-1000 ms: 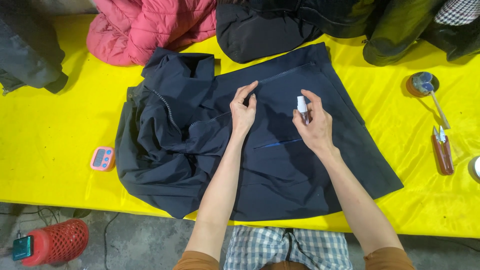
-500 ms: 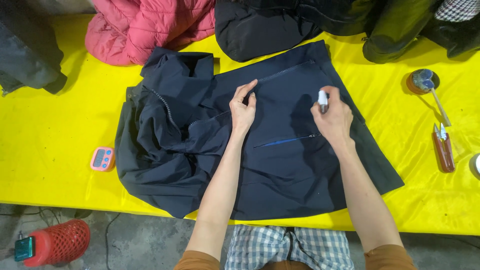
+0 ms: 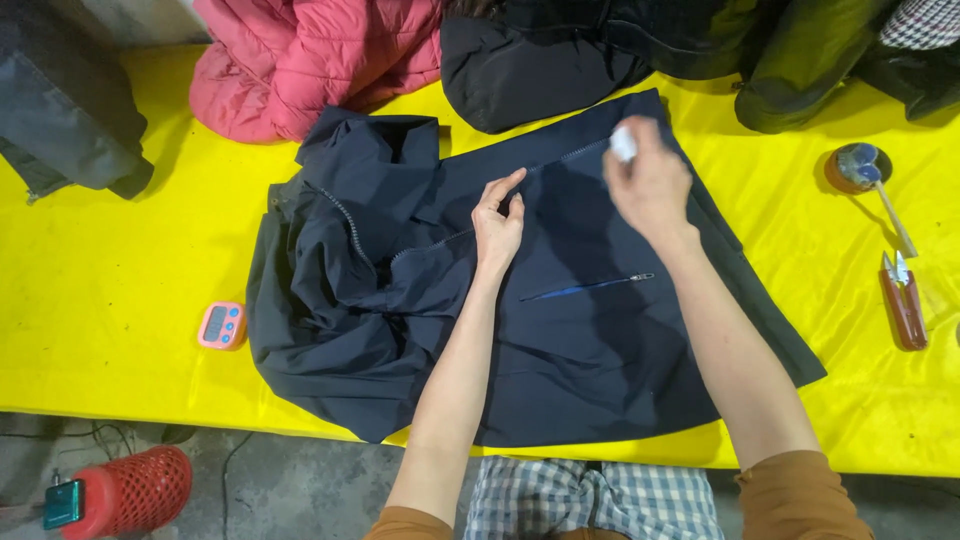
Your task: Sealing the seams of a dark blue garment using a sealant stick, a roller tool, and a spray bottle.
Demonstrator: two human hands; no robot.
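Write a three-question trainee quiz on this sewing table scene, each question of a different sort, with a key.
1. True or false: the left hand rests on the dark navy zip-up jacket beside its front zipper.
2. Multiple choice: the right hand holds
A. a small white object
B. the pink digital timer
C. the thread snips with a brown handle
3. Fill in: the navy jacket lies spread on a ______ tablecloth.

Key: 1 true; 2 A; 3 yellow.
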